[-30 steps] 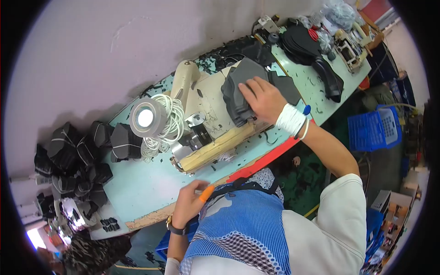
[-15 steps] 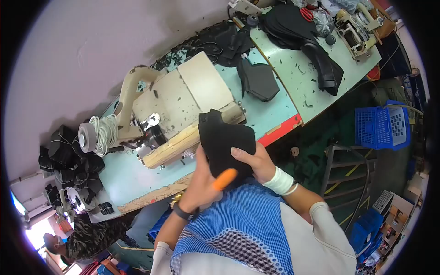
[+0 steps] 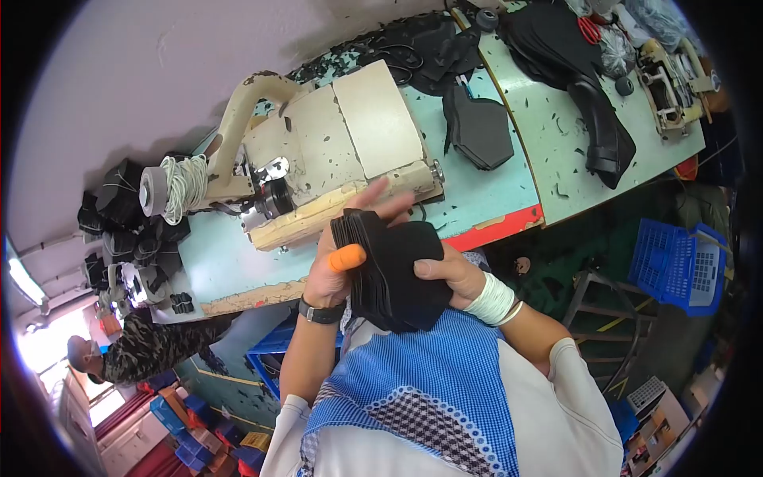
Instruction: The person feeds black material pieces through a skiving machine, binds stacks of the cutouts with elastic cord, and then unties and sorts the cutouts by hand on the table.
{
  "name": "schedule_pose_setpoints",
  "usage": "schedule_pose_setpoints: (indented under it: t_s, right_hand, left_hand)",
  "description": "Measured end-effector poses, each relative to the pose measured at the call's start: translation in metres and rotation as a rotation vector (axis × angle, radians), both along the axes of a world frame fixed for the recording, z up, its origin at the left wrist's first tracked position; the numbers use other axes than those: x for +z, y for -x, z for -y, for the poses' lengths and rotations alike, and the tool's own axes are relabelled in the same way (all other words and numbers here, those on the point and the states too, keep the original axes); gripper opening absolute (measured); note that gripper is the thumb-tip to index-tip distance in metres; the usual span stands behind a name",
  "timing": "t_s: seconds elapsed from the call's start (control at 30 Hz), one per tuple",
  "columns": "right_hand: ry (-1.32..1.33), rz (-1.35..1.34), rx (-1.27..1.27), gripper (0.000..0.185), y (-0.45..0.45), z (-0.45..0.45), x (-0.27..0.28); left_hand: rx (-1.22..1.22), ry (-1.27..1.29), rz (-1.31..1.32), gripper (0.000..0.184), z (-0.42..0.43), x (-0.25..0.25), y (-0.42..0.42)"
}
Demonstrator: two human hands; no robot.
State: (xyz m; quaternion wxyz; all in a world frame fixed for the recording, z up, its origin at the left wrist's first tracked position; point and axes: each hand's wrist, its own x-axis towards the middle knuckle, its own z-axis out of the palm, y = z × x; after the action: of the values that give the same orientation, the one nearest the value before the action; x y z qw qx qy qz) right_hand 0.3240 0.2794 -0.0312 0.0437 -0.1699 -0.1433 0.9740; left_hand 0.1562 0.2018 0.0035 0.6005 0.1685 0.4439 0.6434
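A stack of black, flat cut pieces (image 3: 401, 270), perhaps fabric or leather, is held in front of my apron, its layered edges fanned toward the left. My left hand (image 3: 330, 270) is at the stack's left side, an orange finger cover on its thumb against the layered edges. Its other fingers stretch past the stack's upper edge, slightly blurred. On the right side, my right hand (image 3: 453, 274) grips the stack with the thumb on top; its other fingers are hidden underneath. White wrapping goes round my right wrist, and a dark watch is on the left.
A cream sewing machine (image 3: 318, 143) with a white thread cone stands on the pale blue table (image 3: 214, 270). Behind it lie dark grey pieces (image 3: 481, 131), scraps and scissors. Black bundles (image 3: 119, 191) are at the left, with a person (image 3: 151, 346) beyond. A blue crate (image 3: 675, 266) is at right.
The stack has tilted and fanned, showing many layered edges on its left. My left hand has moved up, its fingers now reaching past the top edge. The view has shifted slightly.
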Motion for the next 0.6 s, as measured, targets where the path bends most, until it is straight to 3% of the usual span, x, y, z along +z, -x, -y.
schedule_pose_setpoints:
  t_s: [0.07,0.13,0.2,0.27,0.33,0.37,0.4,0.43,0.6]
  right_hand:
    - [-0.056,0.029,0.014,0.065,0.000,-0.011,0.009]
    - [-0.510,0.203,0.014,0.058,0.004,-0.020,0.018]
    - [-0.878,0.320,-0.126,0.047,0.012,-0.009,0.019]
    - [-1.106,0.419,0.072,0.050,0.004,-0.052,0.015]
    - [-1.069,0.678,-0.279,0.057,-0.009,-0.125,-0.020]
    - [-1.390,1.082,-0.475,0.055,-0.019,-0.157,-0.054]
    - [-1.635,1.298,-0.444,0.058,-0.032,-0.195,-0.105]
    - [-1.468,1.364,-0.122,0.065,-0.031,-0.217,-0.110]
    - [-1.192,1.160,0.005,0.072,0.009,-0.212,-0.116]
  left_hand:
    - [0.041,-0.072,0.009,0.088,0.005,0.005,-0.003]
    - [0.077,-0.001,0.010,0.068,0.029,0.008,-0.004]
    - [0.040,0.320,-0.406,0.047,0.034,0.004,-0.015]
    - [0.187,0.202,-0.094,0.041,0.043,-0.006,-0.011]
    - [0.329,0.208,0.007,0.044,0.067,-0.017,0.002]
    - [0.364,0.181,0.001,0.047,0.076,-0.019,0.005]
    - [0.405,0.175,0.040,0.048,0.083,-0.020,0.008]
    - [0.408,0.168,0.046,0.049,0.093,-0.024,0.011]
    - [0.455,0.179,-0.038,0.052,0.108,-0.021,0.007]
